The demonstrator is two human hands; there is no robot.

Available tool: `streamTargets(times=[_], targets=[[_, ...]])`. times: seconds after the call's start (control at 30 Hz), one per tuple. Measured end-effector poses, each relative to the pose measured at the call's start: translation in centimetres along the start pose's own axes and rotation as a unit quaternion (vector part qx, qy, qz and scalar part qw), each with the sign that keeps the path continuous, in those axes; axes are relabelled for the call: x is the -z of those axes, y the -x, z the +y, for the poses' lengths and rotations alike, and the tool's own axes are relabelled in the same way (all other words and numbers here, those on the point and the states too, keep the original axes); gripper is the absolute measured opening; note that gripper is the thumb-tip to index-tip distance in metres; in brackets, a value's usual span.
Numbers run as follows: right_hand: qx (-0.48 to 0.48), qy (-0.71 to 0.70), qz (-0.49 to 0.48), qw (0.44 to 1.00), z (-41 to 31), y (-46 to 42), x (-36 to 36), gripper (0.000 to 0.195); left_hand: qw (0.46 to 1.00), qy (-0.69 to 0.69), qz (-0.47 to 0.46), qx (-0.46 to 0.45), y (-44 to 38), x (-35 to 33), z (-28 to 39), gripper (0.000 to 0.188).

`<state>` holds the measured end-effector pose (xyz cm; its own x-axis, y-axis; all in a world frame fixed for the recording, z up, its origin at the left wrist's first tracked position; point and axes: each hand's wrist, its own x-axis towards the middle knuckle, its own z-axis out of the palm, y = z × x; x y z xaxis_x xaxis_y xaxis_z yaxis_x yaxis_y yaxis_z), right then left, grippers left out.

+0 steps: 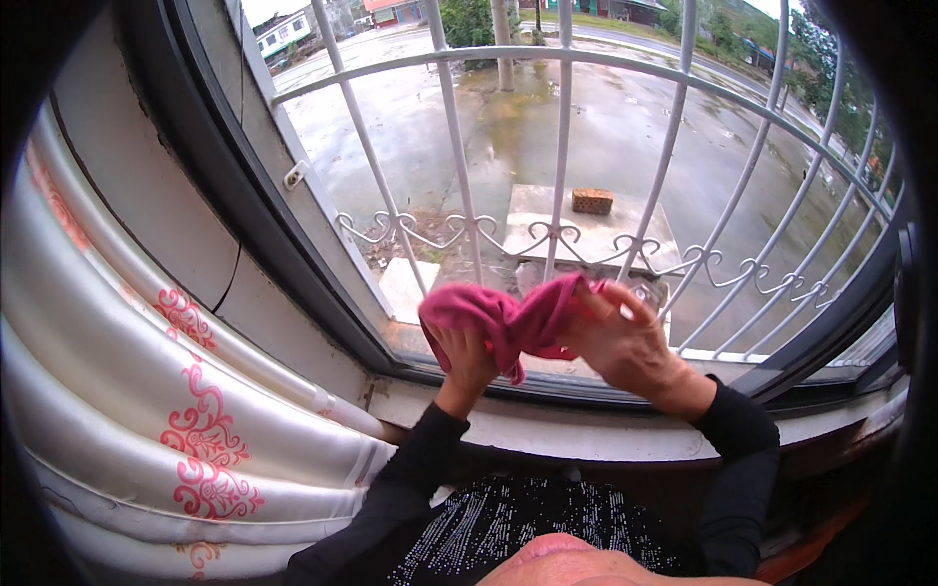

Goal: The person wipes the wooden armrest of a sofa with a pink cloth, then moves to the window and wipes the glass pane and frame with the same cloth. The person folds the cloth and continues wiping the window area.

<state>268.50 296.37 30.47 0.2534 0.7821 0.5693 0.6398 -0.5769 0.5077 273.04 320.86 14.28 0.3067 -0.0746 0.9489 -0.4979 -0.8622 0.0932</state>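
A dark pink cloth (506, 322), bunched and twisted in the middle, is held up between both hands in front of the window opening. My left hand (466, 353) grips its left part, with the fingers pressed into the folds. At the cloth's right end, my right hand (623, 340) pinches a portion; its fingers are bent and slightly blurred. Below the hands runs the pale window sill (586, 436). Just beyond them stands a white metal window grille (563, 146) with a row of scrolls.
A cream curtain with red patterns (212, 439) hangs at the left beside the dark window frame (293, 293). Outside the grille, a brick (592, 201) lies on a concrete slab (531, 209) on wet ground. Another dark frame edge (828, 344) is at the right.
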Motion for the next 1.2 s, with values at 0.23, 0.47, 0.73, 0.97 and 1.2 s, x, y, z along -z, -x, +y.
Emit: streamTargets(times=[0.23,0.47,0.73,0.97,1.2], targets=[[-0.125,0.103,0.153,0.975,3.4,-7.1,2.3,0.038,0.982,-0.030,0.181,-0.054,-20.3,6.0,-0.5,0.071],[0.035,-0.001,-0.041,0.999,-3.4,0.1,-3.8,0.041,0.999,0.010,0.013,0.040,-1.7,1.3,-2.5,0.085],[0.049,0.035,-0.023,0.998,-0.2,-1.3,-1.1,0.045,0.997,0.050,0.062,-0.007,-4.4,2.7,-2.0,0.073],[-0.135,0.084,0.170,0.973,3.4,-9.5,2.4,0.039,0.985,-0.024,0.155,-0.070,-20.1,7.2,-2.3,0.053],[0.097,-0.094,-0.011,0.991,-4.1,-2.2,-4.7,0.035,0.996,0.071,-0.044,-0.026,1.2,1.5,-2.8,0.060]])
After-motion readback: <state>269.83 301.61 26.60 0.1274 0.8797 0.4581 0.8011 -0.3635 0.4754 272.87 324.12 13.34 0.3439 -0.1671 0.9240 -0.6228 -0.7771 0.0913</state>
